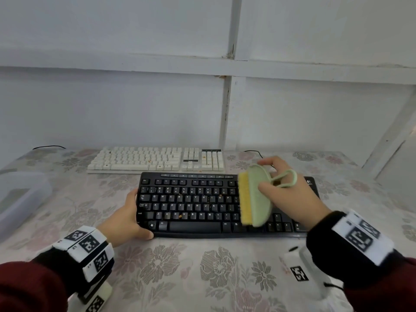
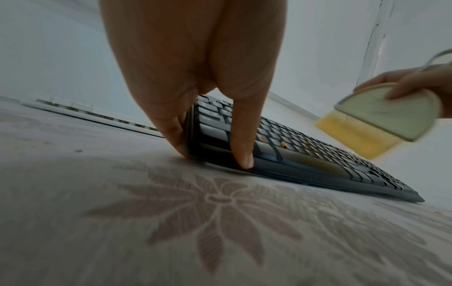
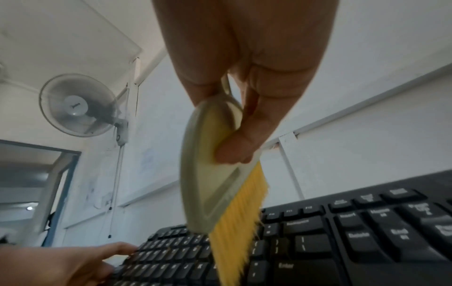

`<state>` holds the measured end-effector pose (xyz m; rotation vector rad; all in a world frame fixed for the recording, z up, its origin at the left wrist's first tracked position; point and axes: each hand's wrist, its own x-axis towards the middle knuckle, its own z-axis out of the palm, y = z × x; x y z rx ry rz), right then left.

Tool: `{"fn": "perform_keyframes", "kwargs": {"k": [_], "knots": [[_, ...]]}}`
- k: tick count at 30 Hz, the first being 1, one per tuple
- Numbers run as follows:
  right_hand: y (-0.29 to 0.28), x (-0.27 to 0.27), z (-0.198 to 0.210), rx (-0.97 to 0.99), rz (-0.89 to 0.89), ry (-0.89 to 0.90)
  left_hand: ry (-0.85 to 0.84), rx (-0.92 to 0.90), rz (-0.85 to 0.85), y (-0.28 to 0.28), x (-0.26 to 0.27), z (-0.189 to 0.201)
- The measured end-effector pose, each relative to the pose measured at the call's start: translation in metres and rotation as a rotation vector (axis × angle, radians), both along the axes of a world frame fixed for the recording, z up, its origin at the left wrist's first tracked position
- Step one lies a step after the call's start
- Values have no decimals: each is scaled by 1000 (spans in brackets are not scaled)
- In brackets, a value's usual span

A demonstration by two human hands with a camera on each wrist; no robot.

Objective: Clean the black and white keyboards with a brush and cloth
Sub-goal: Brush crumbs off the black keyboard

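Black keyboard (image 1: 202, 206) lies long axis L-R on floral tablecloth (image 1: 180, 266), white keyboard (image 1: 157, 158) just behind. Left hand (image 1: 126, 219) grips its left end. Right hand (image 1: 290, 194) pinches brush (image 1: 256, 194), bristles pointing left/down. Right wrist cam only: wall fan (image 3: 78, 106).
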<state>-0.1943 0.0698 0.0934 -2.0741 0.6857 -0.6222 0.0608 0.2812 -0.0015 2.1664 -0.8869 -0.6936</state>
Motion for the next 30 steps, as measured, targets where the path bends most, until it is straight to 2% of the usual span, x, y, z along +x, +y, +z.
{"fn": "perform_keyframes", "kwargs": {"k": [7,13,17,20,22,27,30], "knots": [[-4,26,-9,-52,-13,42,17,-14,1,1,1,-1],[13,11,-22,-93,26,154,19,-16,0,0,2,-1],[24,-4,-36,-34,99,224,26,-16,-4,1,1,-1],[29,-11,-32,-2,146,270,22,-17,-7,1,2,-1],[27,-9,-22,-15,129,246,25,-20,-7,1,2,-2],[11,12,0,-3,-26,17,26,-23,-17,1,2,-2],[4,23,-2,5,-69,3,28,-26,-10,1,2,-2]]}}
